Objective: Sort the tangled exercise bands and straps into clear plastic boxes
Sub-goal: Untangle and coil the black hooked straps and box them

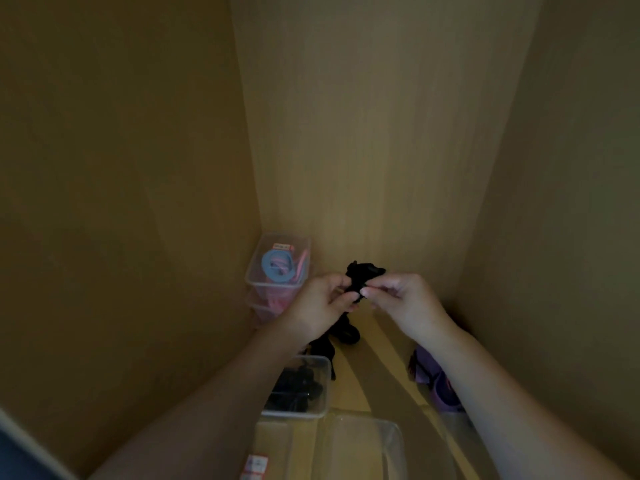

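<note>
One black strap bundle (pixel 362 277) held mid-air at centre, tail hanging down | left hand (pixel 320 306) and right hand (pixel 405 299) pinch its top with curled fingers | probably soft, light, limp; best gripped at the bunched middle | clear box (pixel 326 382) of black straps near-left

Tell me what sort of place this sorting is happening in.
Likely inside a wooden cupboard or wardrobe: a left panel, back panel and right panel close in, and a box of blue and pink bands and a box of black straps stand inside.

purple bands (pixel 425 368) seemingly half-hidden, front box (pixel 394 445) cropped
</note>
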### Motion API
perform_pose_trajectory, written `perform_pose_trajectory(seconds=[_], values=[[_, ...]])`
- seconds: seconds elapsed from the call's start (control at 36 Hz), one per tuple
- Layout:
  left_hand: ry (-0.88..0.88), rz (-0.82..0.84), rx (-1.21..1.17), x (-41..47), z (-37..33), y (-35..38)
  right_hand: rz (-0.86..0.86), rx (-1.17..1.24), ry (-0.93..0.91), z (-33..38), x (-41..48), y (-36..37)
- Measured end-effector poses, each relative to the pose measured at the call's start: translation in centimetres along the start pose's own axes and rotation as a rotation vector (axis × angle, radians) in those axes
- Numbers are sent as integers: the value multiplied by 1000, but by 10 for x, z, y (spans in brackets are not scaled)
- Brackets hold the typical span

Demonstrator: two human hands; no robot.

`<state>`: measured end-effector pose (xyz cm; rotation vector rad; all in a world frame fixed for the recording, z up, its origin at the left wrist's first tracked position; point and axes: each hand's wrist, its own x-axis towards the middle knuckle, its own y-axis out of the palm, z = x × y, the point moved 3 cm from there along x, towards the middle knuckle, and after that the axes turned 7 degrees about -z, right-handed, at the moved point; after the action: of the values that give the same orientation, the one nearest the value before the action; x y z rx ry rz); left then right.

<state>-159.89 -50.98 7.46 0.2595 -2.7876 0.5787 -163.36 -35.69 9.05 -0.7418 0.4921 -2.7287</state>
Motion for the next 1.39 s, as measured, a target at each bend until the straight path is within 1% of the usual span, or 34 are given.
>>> perform_pose_trajectory(seconds=[0.08, 0.17, 0.19, 0.25, 0.31, 0.36, 0.42, 0.44, 0.5, 0.56, 0.61, 0.67, 0.75, 0.83, 0.92, 1.0, 1.06, 1.14, 1.25, 1.31, 1.39], values=[[59, 3, 90, 1, -2, -3, -46, 172, 121, -5, -2, 6], [115, 2, 155, 3, -5, -5, -104, 290, 157, -6, -5, 13], [88, 9, 134, 2, -5, -3, -127, 334, 157, -5, -6, 15], [-2, 54, -10, -1, -3, 3, -189, 435, 172, -4, -6, 14], [-43, 102, -99, -4, 2, 11, -268, 486, 200, -5, -2, 8], [-44, 80, -81, -7, 6, 15, -258, 383, 222, -7, 2, 3], [-5, -9, -50, -7, 8, 11, -157, 259, 286, -12, 3, 3], [17, -37, -31, -7, 8, 9, -115, 257, 322, -13, 3, 4], [67, -50, 39, -8, 7, 7, -78, 249, 363, -18, 3, 4], [117, -47, 127, -10, 7, 6, -49, 190, 377, -25, 3, 4], [125, -31, 173, -12, 8, 6, 23, 162, 378, -29, 2, 6], [96, -36, 170, -16, 12, 7, 102, 179, 389, -27, -3, 8], [-40, -76, 83, -23, 18, 8, 146, 272, 438, -31, -7, 10], [-138, -88, 38, -31, 23, 9, 184, 247, 430, -38, -14, 14], [-180, -97, 62, -43, 26, 10, 192, 250, 412, -36, -23, 19], [-162, -167, 29, -56, 29, 10, 164, 253, 393, -32, -33, 23], [-161, -179, 33, -65, 32, 11, 154, 230, 400, -31, -42, 26], [-204, -148, 11, -76, 39, 15, 131, 176, 410, -30, -57, 29], [-268, -130, -47, -91, 41, 24, 54, 146, 451, -28, -79, 29], [-315, -84, -62, -102, 43, 26, 43, 122, 473, -30, -93, 29], [-326, 4, -39, -118, 54, 26, 44, 66, 504, -35, -117, 29]])
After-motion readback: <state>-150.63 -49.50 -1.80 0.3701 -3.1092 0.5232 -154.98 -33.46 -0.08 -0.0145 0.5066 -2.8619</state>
